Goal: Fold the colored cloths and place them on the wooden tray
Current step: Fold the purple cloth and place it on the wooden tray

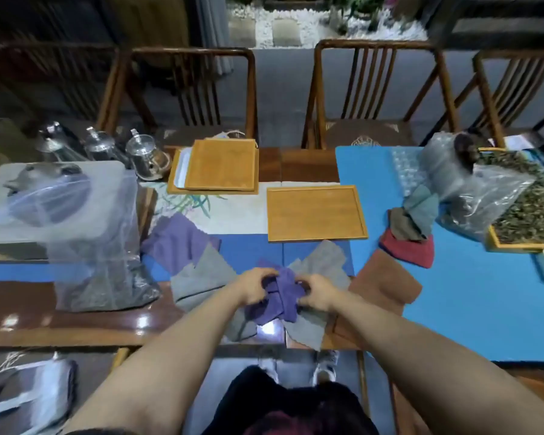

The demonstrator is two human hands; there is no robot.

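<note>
A bunched purple cloth (pixel 282 298) is held near the table's front edge between my left hand (pixel 255 285) and my right hand (pixel 317 291), both gripping it. It hangs over grey cloths (pixel 201 276) spread flat beneath. A second purple cloth (pixel 178 238) lies to the left, a brown cloth (pixel 385 282) to the right. Further right sits a pile with a red cloth (pixel 410 249), a brown one and a blue-grey one (pixel 421 207). The wooden tray (pixel 316 215) lies bare just beyond my hands.
A stack of wooden trays (pixel 220 166) sits at the back centre, glass teapots (pixel 142 157) to its left. A plastic-wrapped box (pixel 60 199) stands at left. Bagged dried leaves (pixel 515 208) fill the right side on a blue mat (pixel 468 293). Chairs line the far edge.
</note>
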